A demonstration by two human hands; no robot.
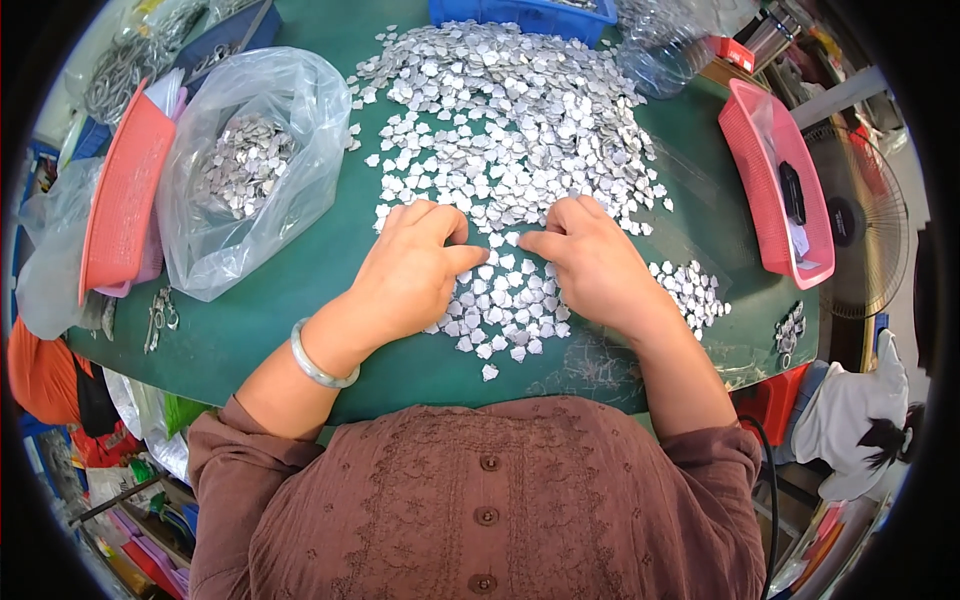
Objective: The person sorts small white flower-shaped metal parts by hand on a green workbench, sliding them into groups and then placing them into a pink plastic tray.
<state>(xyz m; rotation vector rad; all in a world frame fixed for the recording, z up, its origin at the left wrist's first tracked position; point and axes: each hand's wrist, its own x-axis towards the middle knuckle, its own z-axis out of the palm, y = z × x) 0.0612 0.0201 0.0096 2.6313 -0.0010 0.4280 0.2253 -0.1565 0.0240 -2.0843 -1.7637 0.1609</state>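
Observation:
Small flat silver metal pieces with scalloped edges lie in a broad main heap (520, 110) on the green table (360, 380). My left hand (415, 262) rests at the near left edge of this heap, fingers bent and thumb stretched toward the middle. Opposite it, my right hand (598, 262) has its fingers curled down and its thumb pointing left. A narrow gap with a few pieces separates the thumbs. Both hands look open, with no piece visibly held; some fingertips are hidden. A smaller spread of pieces (505, 300) lies between my wrists.
A clear plastic bag (325, 120) of similar pieces stands left, beside a pink basket (125, 200). Another pink basket (740, 150) stands right, near a fan (875, 220). A blue tray (470, 14) sits behind the heap. A small pile (693, 290) lies beside my right forearm.

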